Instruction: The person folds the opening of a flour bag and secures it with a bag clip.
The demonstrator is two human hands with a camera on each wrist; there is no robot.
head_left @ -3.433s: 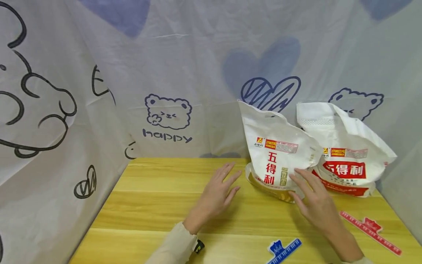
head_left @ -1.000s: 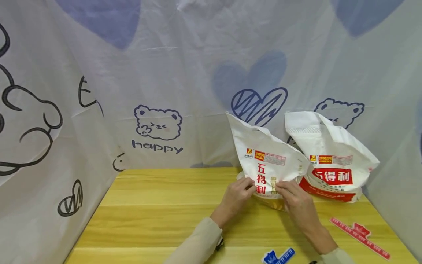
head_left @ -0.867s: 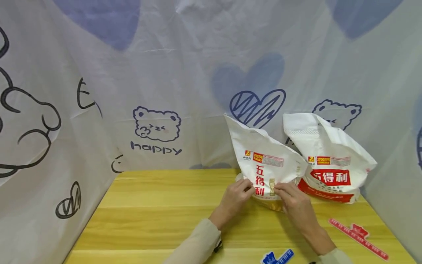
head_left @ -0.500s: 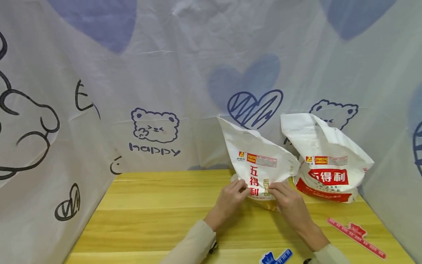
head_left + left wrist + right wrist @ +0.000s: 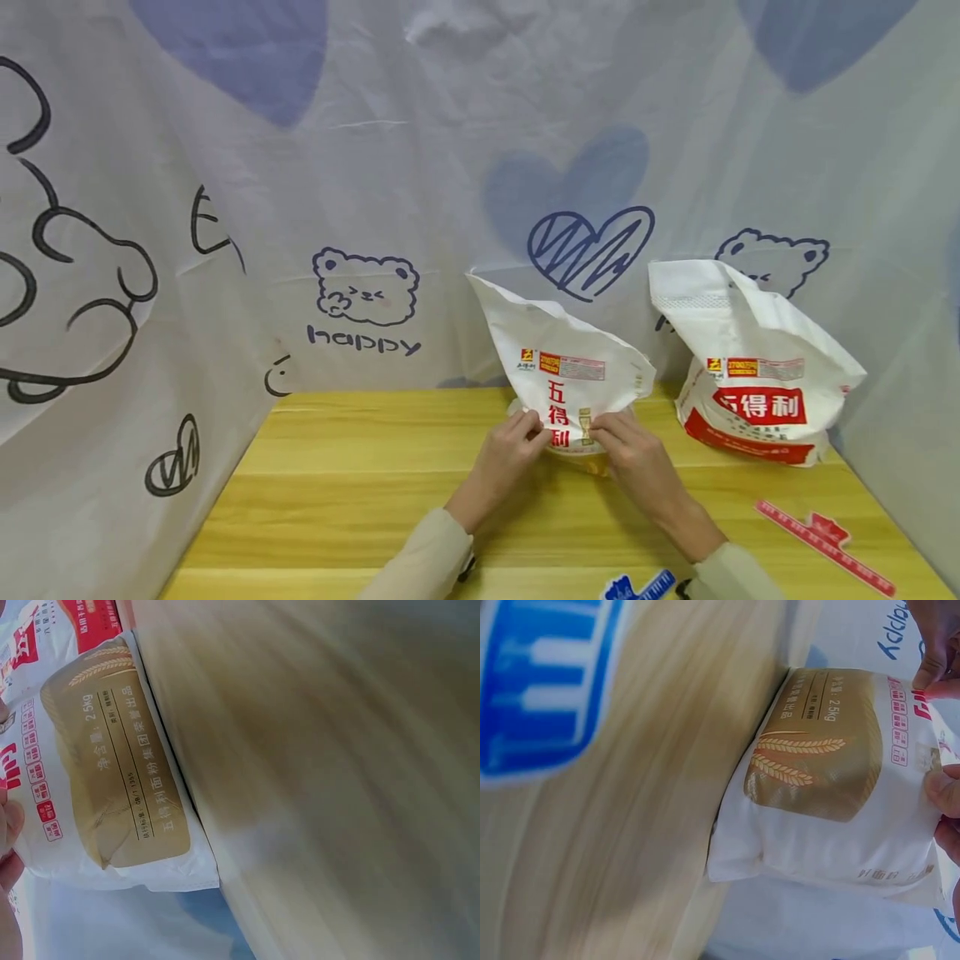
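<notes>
A white 2.5 kg flour bag (image 5: 551,342) with red lettering and a gold lower panel sits on the wooden table, its tall open-looking top leaning left. My left hand (image 5: 504,457) pinches its front to the left of the red characters. On the other side, beside the small gold label, my right hand (image 5: 639,463) pinches the same front. The left wrist view shows the gold panel (image 5: 135,769) and my left fingertips (image 5: 12,817) at the frame's edge. Wheat ears on that panel (image 5: 810,750) face the right wrist camera, and the bag's base rests on the table.
A second flour bag (image 5: 757,333) with a red band stands at the right, a gap away. Nearer lie a red ruler-like clip (image 5: 828,546) and a blue one (image 5: 641,588), close to my right sleeve. A printed curtain (image 5: 450,167) hangs behind the table.
My hands first hovered open by the bag, then both pinched its front. The gold-panel bag has since slid left, opening a gap to the red-band bag. The head view has shifted too.
</notes>
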